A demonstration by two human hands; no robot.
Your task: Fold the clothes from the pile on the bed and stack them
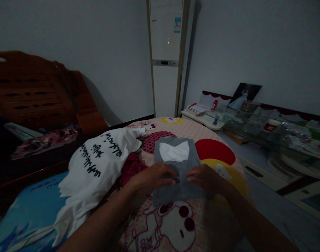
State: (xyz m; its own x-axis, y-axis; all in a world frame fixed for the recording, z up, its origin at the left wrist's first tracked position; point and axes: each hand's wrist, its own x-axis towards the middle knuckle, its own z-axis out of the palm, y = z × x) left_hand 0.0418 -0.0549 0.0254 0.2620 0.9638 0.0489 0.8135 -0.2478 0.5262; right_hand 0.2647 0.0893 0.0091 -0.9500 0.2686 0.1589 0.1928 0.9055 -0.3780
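A grey garment with a white panel at its far end lies flat on the patterned round cover. My left hand is over its left half, fingers and thumb brought together on the cloth near the middle. From the other side my right hand pinches the cloth close to the centre line. A small gap separates the two hands. To the left, a white garment with black lettering lies in a loose heap, partly over dark red cloth.
The pinkish cover has cartoon figures and coloured circles. Blue cloth lies at the lower left near a wooden bench. A tall air conditioner stands in the corner. At right, a glass-topped cabinet holds a paper cup and a photo.
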